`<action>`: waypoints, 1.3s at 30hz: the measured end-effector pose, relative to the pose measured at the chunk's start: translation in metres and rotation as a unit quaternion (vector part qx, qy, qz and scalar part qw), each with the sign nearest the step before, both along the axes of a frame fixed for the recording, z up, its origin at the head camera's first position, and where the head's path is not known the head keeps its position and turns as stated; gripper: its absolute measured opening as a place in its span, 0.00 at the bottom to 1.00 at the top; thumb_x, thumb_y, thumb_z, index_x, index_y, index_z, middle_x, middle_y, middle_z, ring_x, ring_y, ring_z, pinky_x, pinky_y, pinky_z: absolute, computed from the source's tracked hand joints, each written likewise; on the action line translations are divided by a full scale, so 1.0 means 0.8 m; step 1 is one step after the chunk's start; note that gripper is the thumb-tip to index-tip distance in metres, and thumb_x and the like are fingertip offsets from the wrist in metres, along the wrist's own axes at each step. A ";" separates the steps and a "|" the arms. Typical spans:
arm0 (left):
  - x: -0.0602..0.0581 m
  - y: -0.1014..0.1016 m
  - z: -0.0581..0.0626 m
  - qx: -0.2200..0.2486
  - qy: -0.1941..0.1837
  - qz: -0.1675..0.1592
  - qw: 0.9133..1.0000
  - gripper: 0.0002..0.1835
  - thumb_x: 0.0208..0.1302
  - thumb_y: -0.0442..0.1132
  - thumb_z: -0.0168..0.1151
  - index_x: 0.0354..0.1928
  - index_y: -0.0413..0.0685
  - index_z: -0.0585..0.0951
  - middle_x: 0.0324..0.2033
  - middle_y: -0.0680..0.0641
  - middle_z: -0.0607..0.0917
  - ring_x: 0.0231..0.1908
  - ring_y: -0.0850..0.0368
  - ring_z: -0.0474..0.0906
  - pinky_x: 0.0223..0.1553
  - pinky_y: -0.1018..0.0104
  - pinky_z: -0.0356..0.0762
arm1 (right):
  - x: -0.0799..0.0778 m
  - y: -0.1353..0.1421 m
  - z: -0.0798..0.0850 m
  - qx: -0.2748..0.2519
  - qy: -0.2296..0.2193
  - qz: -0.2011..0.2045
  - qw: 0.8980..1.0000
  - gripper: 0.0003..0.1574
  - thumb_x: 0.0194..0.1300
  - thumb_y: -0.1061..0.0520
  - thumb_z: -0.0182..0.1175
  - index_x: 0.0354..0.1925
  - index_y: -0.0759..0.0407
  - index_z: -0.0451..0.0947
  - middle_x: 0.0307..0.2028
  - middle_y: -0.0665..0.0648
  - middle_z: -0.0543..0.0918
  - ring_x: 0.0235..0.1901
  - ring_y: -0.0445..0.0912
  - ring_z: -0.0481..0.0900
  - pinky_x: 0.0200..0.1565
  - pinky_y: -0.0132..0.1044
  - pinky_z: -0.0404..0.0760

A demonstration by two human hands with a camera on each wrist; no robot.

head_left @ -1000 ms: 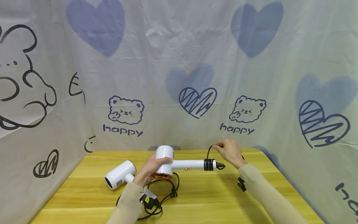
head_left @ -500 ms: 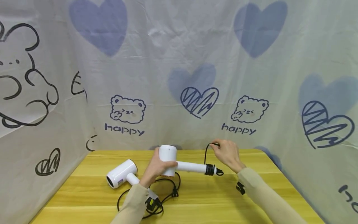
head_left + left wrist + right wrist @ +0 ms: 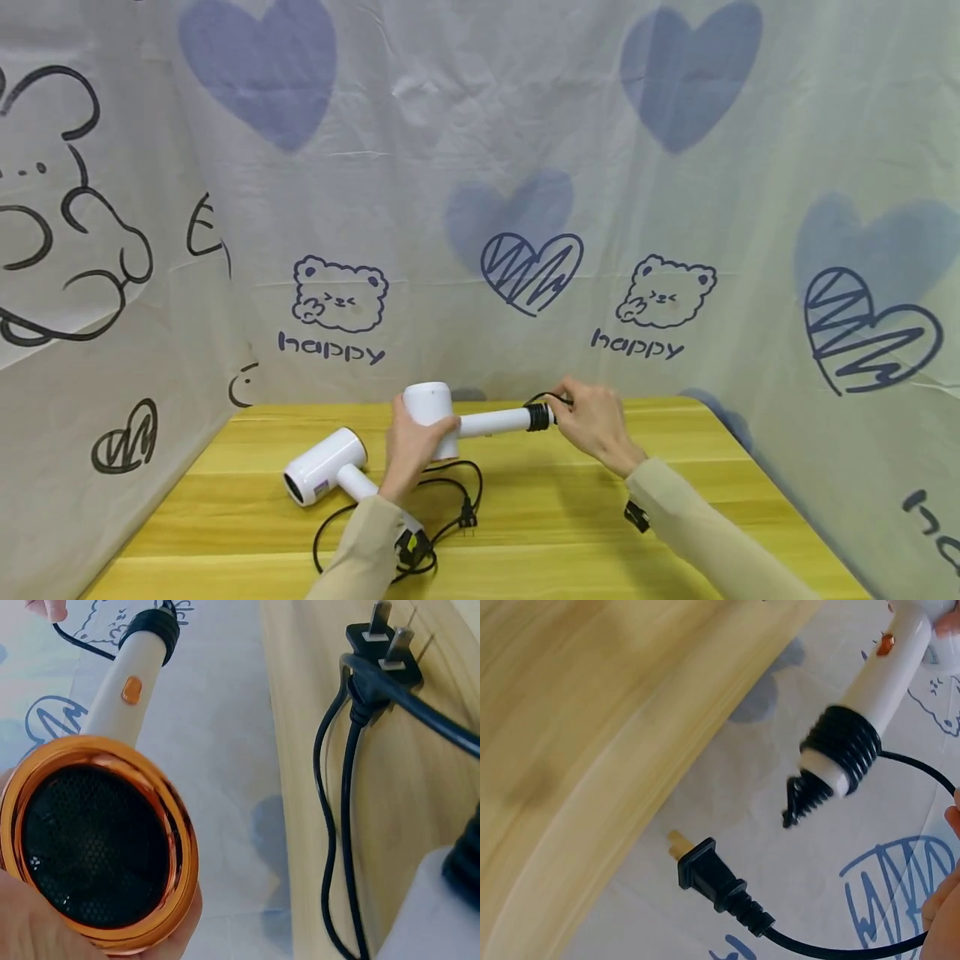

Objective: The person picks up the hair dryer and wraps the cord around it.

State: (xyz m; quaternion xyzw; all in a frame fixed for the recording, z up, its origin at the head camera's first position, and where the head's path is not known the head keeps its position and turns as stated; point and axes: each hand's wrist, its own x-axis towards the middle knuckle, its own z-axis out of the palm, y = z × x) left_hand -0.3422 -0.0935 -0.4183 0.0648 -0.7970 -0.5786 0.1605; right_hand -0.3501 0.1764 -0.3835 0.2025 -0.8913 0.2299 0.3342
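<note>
My left hand (image 3: pixel 412 442) grips a white hair dryer (image 3: pixel 491 423) by its head, the handle pointing right. A copper ring (image 3: pixel 184 825) frames the dark mesh intake in the left wrist view. Black cord is wound in several turns round the handle's end (image 3: pixel 841 750). At that end my right hand (image 3: pixel 596 421) pinches the cord (image 3: pixel 919 763) that leaves the coil. From this hand the cord's free end hangs down with a two-pin plug (image 3: pixel 712 877). The right wrist view shows only the edge of the right hand.
A second white hair dryer (image 3: pixel 326 467) lies on the wooden table (image 3: pixel 555 546) at the left, partly behind my left forearm. Its black cord (image 3: pixel 480 483) loops beside it, ending in a two-pin plug (image 3: pixel 468 515). A printed cloth (image 3: pixel 450 350) hangs behind and at both sides.
My right hand has moved left and close to the handle's end, so the cord loop above the handle is lower. The held dryer has shifted left, its handle now tilting up to the right.
</note>
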 end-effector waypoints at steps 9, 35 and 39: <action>-0.006 -0.004 -0.009 0.149 -0.025 0.008 0.989 0.45 0.48 0.43 0.74 0.66 0.43 0.60 0.53 0.37 0.74 0.45 0.44 0.77 0.39 0.60 0.84 | 0.003 0.000 -0.012 0.027 0.045 0.030 0.998 0.07 0.61 0.54 0.67 0.28 0.53 0.79 0.10 0.41 0.64 0.10 0.30 0.49 0.13 0.24 0.48; -0.011 -0.009 0.012 0.356 -0.074 0.010 0.931 0.51 0.54 0.48 0.73 0.74 0.46 0.54 0.62 0.38 0.68 0.51 0.46 0.73 0.44 0.62 0.80 | 0.005 0.035 -0.039 0.121 0.020 0.127 0.984 0.13 0.68 0.57 0.61 0.48 0.54 0.86 0.40 0.52 0.89 0.32 0.42 0.86 0.35 0.37 0.84; -0.011 -0.010 0.011 0.367 -0.074 0.013 0.927 0.52 0.53 0.49 0.73 0.74 0.46 0.53 0.62 0.39 0.67 0.52 0.46 0.72 0.46 0.61 0.79 | 0.006 0.041 -0.045 0.112 -0.044 0.121 0.985 0.15 0.71 0.56 0.57 0.52 0.56 0.84 0.45 0.54 0.88 0.37 0.44 0.86 0.38 0.39 0.84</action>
